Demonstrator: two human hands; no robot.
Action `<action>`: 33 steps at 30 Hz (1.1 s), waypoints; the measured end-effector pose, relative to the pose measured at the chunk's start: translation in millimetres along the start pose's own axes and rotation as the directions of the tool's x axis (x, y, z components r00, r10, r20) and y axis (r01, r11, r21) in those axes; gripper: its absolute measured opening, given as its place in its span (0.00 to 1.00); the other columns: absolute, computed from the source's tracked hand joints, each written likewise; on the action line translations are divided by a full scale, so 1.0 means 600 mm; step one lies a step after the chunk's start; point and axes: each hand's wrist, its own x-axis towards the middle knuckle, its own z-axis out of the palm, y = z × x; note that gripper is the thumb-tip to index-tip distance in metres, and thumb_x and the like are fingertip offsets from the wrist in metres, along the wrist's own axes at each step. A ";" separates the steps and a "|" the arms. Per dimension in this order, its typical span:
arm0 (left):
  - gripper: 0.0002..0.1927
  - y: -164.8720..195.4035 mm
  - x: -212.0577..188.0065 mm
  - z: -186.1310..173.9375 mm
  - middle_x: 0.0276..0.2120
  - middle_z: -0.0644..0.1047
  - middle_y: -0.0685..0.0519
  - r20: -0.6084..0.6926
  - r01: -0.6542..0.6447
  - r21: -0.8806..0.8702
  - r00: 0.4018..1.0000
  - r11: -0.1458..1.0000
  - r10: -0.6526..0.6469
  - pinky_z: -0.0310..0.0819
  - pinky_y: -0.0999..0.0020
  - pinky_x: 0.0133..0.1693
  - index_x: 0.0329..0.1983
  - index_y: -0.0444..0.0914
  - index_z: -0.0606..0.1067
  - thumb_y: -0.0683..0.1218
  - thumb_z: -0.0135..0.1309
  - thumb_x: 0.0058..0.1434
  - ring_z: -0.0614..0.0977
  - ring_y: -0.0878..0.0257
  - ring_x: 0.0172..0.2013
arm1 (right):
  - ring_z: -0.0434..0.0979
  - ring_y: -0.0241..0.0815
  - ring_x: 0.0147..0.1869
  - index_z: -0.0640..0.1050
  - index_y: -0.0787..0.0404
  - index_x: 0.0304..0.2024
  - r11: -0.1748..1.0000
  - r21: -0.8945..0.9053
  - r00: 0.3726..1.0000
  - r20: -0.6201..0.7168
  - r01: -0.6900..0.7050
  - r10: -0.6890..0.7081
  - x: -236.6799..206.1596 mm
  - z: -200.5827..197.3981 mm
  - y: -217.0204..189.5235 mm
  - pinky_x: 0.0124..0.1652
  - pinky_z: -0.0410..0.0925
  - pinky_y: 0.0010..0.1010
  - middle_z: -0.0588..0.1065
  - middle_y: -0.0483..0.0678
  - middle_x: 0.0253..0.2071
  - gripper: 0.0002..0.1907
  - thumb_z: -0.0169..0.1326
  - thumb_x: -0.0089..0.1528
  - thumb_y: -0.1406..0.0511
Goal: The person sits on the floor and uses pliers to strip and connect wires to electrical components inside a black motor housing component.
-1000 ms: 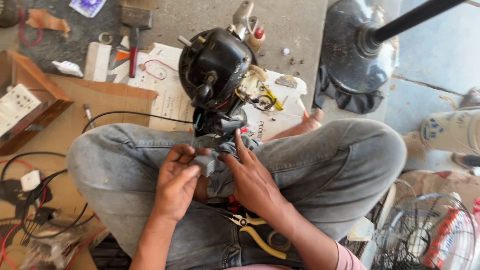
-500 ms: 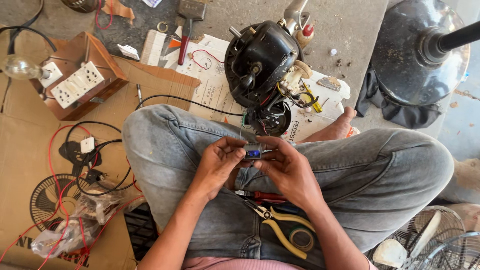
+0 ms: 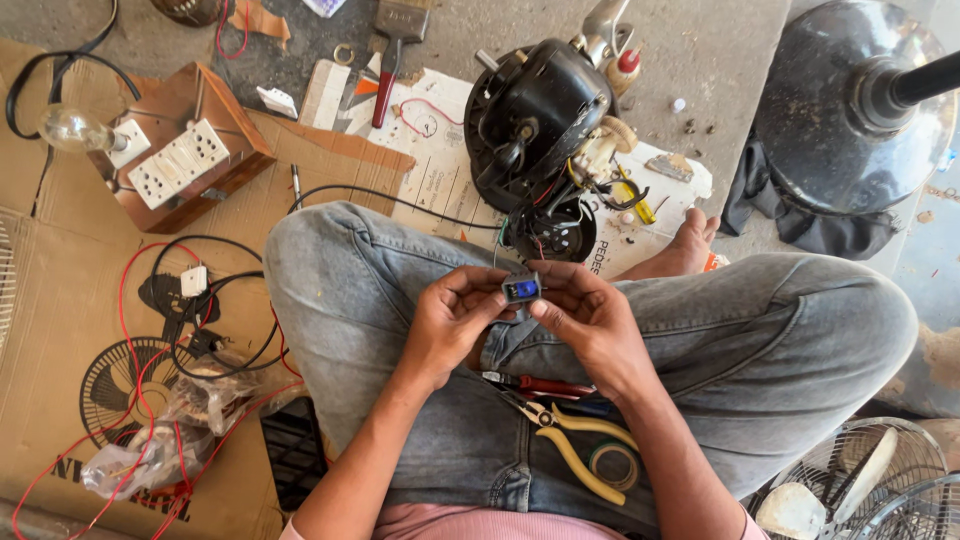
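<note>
- Left hand (image 3: 450, 320) and right hand (image 3: 590, 325) each pinch one end of a small grey part with a blue face (image 3: 521, 289), held over the lap.
- Far of it, the black fan motor (image 3: 540, 130) lies opened, wires loose.
- Pliers (image 3: 565, 440) and tape (image 3: 613, 465) rest near, on the jeans; reassembly looks unfinished.

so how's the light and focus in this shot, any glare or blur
Head view: hard daylight from above, sharp all over with no motion blur. The small blue part between left hand and right hand reads clearly. Glare sits on the bulb and the round fan base; deep shadow on the black motor. Edges bend slightly, a wide lens.
</note>
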 end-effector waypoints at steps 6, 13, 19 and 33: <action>0.12 0.003 -0.004 0.006 0.42 0.83 0.48 -0.004 -0.035 0.096 0.999 0.995 0.036 0.83 0.71 0.46 0.51 0.28 0.75 0.38 0.57 0.67 0.85 0.66 0.42 | 0.77 0.38 0.56 0.71 0.67 0.63 1.000 0.013 1.000 0.002 0.026 -0.026 -0.002 -0.004 0.004 0.57 0.71 0.32 0.77 0.50 0.52 0.22 0.55 0.66 0.71; 0.12 0.023 -0.005 0.020 0.38 0.82 0.54 0.029 -0.082 0.306 0.997 0.948 0.077 0.81 0.76 0.41 0.54 0.33 0.76 0.41 0.55 0.68 0.83 0.72 0.37 | 0.77 0.41 0.57 0.70 0.68 0.61 0.986 0.161 0.999 -0.044 0.029 -0.022 0.007 -0.018 0.023 0.57 0.71 0.35 0.77 0.52 0.52 0.19 0.50 0.67 0.71; 0.08 0.025 -0.009 0.024 0.35 0.82 0.54 -0.015 -0.161 0.422 0.983 0.892 0.184 0.79 0.76 0.36 0.48 0.33 0.78 0.41 0.56 0.69 0.83 0.72 0.34 | 0.77 0.41 0.57 0.70 0.68 0.62 0.990 0.142 0.999 -0.047 0.013 -0.006 0.006 -0.021 0.026 0.58 0.71 0.35 0.76 0.52 0.53 0.19 0.49 0.67 0.72; 0.09 0.047 -0.030 0.036 0.41 0.82 0.49 0.085 -0.446 0.615 0.858 0.651 0.507 0.79 0.66 0.42 0.48 0.36 0.79 0.40 0.60 0.65 0.86 0.57 0.41 | 0.77 0.40 0.57 0.71 0.68 0.60 0.977 0.209 0.998 -0.052 -0.032 0.044 0.004 -0.021 0.040 0.59 0.71 0.32 0.76 0.53 0.54 0.21 0.50 0.64 0.78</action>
